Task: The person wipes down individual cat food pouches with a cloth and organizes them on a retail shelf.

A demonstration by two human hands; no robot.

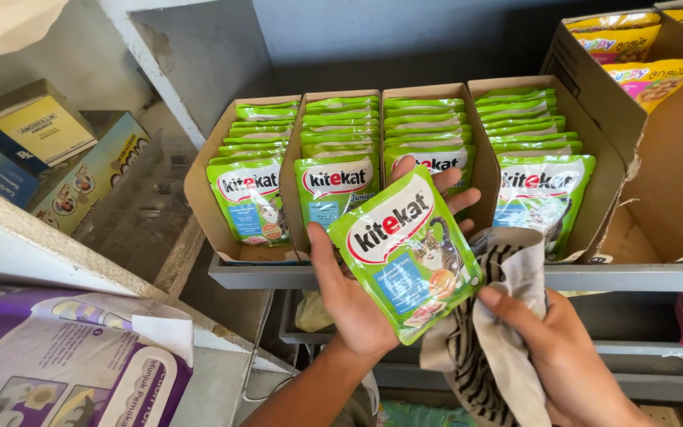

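Holding a green pet-food pouch [405, 257] from beneath, the left hand [357, 296] is palm up, thumb clamped along the pouch's left edge and fingertips showing past its top right corner; forearm enters from the lower centre. Pouch is tilted, front face toward the camera, in the air just in front of the shelf [642, 277] edge. Right hand [559, 356], lower right, is clenched around a striped grey cloth [488, 348], thumb pressed on the fabric; the cloth touches the pouch's right edge. Behind: 4 cardboard display trays [199, 190] side by side on the grey shelf, each filled with upright rows of matching green pouches [250, 198]. Further right, a larger carton [594, 87] with yellow packets [650, 75]. Left: white shelving with small boxes [37, 126]; lower left, a purple-printed sack [57, 364]. Daylight on the left side.
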